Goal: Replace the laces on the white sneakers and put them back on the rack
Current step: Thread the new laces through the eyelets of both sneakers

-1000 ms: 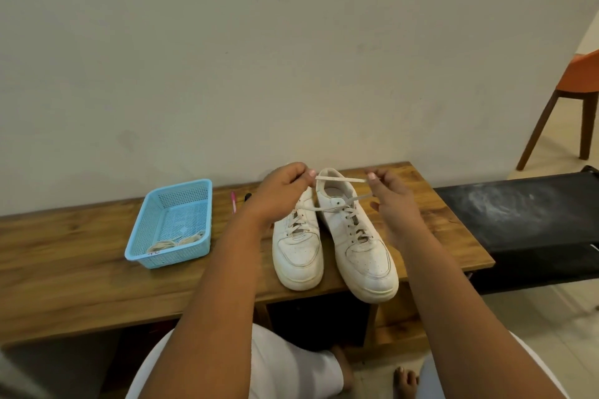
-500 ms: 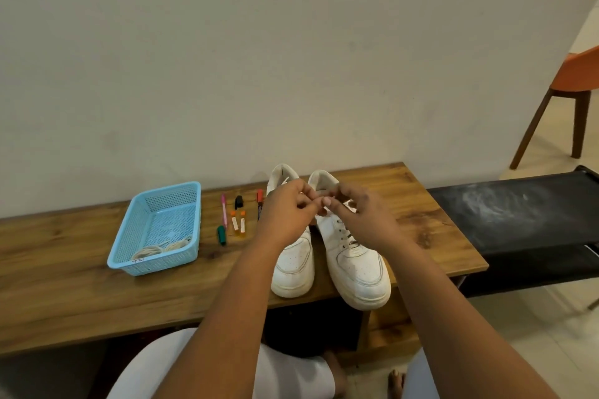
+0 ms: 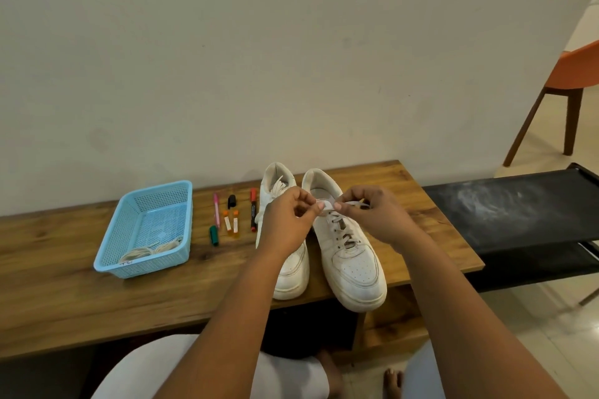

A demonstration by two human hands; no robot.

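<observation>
Though toe (image 3: 359, 282) past bench edge (image 3: 421, 278), both hands (image 3: 372, 217) pinched on lace (image 3: 327, 204).

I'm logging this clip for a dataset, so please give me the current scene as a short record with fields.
surface: long wooden bench
shoes: two white lace-up sneakers, side by side, toes toward the person
left hand: pinching white lace over the right-side sneaker
right hand: pinching the same lace
container: light blue plastic basket, coiled laces inside
beside it: coloured markers
</observation>
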